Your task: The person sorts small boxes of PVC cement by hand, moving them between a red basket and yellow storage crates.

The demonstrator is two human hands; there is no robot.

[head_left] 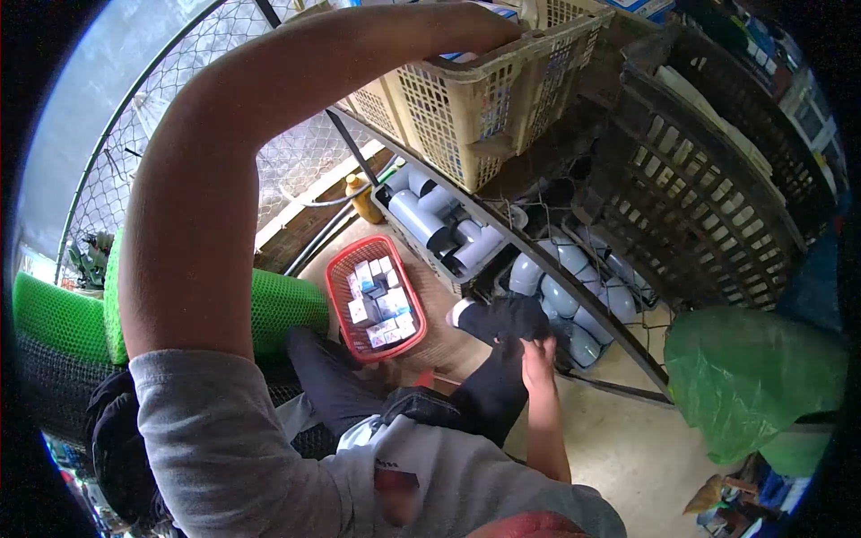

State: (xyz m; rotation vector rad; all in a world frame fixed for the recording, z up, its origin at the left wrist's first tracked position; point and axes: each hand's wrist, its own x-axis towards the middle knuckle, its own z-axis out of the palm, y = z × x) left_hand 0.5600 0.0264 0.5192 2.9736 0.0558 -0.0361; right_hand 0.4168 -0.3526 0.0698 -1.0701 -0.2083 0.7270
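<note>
My left arm stretches up and across the top of the view, and my left hand (484, 34) reaches over the rim of a beige plastic crate (489, 85). Its fingers are hidden inside the crate, where bits of blue and white packaging show. My right hand (538, 360) rests against my dark-trousered knee, fingers loosely apart, with nothing visible in it. Between my legs and the fence, a red plastic basket (334, 291) on the floor holds several small white boxes (392, 303).
Grey pipe fittings (417, 218) fill a crate beneath the metal shelf bar (538, 255), with more grey elbows (560, 294) beside them. Black crates (700, 152) lean at right above a green plastic bag (753, 377). Green mesh rolls (287, 309) lie at left.
</note>
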